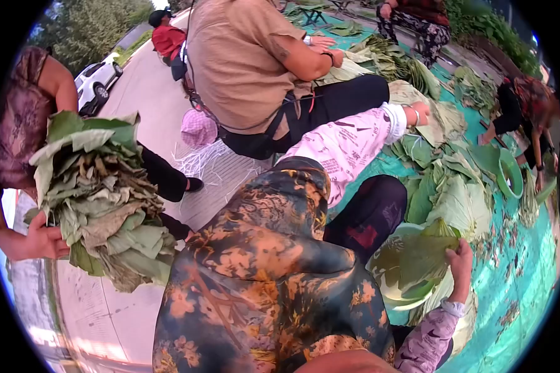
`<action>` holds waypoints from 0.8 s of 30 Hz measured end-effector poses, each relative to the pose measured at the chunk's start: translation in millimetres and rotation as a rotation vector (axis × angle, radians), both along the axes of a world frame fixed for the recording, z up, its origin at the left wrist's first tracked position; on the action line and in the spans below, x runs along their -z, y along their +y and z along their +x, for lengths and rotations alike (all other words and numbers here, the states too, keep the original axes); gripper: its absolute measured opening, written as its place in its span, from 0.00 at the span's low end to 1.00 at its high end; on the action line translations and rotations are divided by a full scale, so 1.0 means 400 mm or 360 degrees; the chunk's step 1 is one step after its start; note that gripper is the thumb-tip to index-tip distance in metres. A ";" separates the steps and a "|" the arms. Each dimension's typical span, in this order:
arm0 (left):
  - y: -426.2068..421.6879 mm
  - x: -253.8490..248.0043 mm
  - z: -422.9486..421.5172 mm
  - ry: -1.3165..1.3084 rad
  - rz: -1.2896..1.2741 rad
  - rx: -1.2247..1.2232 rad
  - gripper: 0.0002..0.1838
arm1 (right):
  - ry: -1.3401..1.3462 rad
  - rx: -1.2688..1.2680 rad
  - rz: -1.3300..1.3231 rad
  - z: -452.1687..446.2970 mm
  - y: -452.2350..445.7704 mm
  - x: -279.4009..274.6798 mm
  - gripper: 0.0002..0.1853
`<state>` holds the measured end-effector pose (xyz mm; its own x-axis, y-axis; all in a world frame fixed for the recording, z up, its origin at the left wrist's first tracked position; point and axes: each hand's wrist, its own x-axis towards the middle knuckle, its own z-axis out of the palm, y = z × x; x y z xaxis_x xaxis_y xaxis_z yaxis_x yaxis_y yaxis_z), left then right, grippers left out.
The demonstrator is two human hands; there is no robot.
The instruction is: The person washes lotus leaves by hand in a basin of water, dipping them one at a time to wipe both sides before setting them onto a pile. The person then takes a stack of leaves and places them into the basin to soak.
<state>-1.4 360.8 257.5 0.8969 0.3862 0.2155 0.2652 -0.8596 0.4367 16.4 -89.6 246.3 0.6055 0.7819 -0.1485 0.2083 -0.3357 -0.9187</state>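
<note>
My right hand [460,256] pinches the edge of a large green leaf [417,255]. The leaf spreads over a pale green basin [410,306], covering part of its opening. Farther up, my left hand [419,114], with a bracelet at the wrist, is closed at the pile of pale leaves [449,124]. Its fingertips are partly hidden, so I cannot make out what it grips. More big leaves [460,205] lie beyond the basin, between my two hands.
A green tarp [529,280] with leaf scraps lies under the leaves. Close by, a seated person in a tan shirt [249,68] handles leaves. At left, another person holds a thick leaf stack [106,199]. Other people, a green tub [510,174] and a white car [98,81] are farther off.
</note>
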 end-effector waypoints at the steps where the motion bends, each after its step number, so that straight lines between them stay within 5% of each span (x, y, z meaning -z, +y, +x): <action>1: -0.051 0.032 0.006 -0.0079 -0.0012 0.0192 0.20 | 0.0102 -0.0074 0.0102 0.026 -0.002 0.040 0.16; 6: -0.191 0.178 0.122 0.0079 -0.0633 0.0212 0.21 | -0.0029 -0.0100 -0.0064 0.032 0.006 0.021 0.15; 7: -0.247 0.096 -0.005 -0.0254 -0.0717 0.0397 0.21 | -0.0036 -0.0112 -0.0064 0.027 0.011 0.012 0.15; 13: -0.301 0.098 -0.019 -0.0203 -0.0667 0.0575 0.20 | -0.0071 -0.0088 -0.0059 0.017 0.011 -0.022 0.13; 24: -0.345 0.051 -0.087 0.0053 -0.1475 0.0621 0.22 | -0.0139 -0.0023 -0.0119 0.014 -0.007 -0.035 0.16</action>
<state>-36.4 223.0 237.1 0.9966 0.0669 -0.0485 0.0618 -0.2142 0.9748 21.9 -92.6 260.2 0.6076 0.7792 -0.1539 0.2917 -0.3991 -0.8693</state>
